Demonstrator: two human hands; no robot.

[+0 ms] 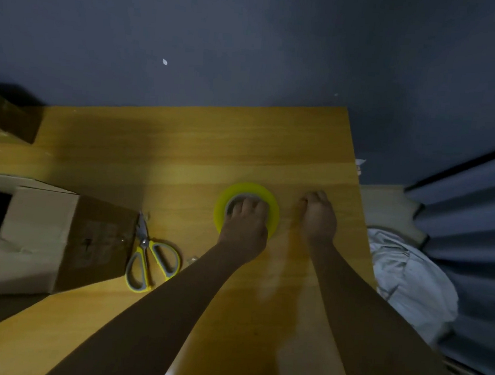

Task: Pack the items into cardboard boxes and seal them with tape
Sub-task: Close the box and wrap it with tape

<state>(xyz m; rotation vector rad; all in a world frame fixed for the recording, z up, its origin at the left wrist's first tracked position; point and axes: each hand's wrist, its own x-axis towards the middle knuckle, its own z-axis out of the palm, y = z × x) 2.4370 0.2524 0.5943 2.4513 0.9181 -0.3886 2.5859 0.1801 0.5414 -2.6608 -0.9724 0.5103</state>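
Note:
A yellow roll of tape (262,193) lies flat on the wooden table (184,147). My left hand (244,225) rests on the roll, fingers dipping into its grey core. Just right of the roll, my right hand (317,219) has its fingers curled down against the table top; whether it pinches a strip of clear tape I cannot tell. An open cardboard box (55,240) lies on its side at the left, opening facing left. Yellow-and-grey scissors (148,259) lie shut beside the box.
More cardboard (6,115) sits at the far left back. The table's right edge is close to my right hand; beyond it lies a pale cloth bundle (411,277) and a dark ribbed surface (475,211). A dark wall stands behind the table.

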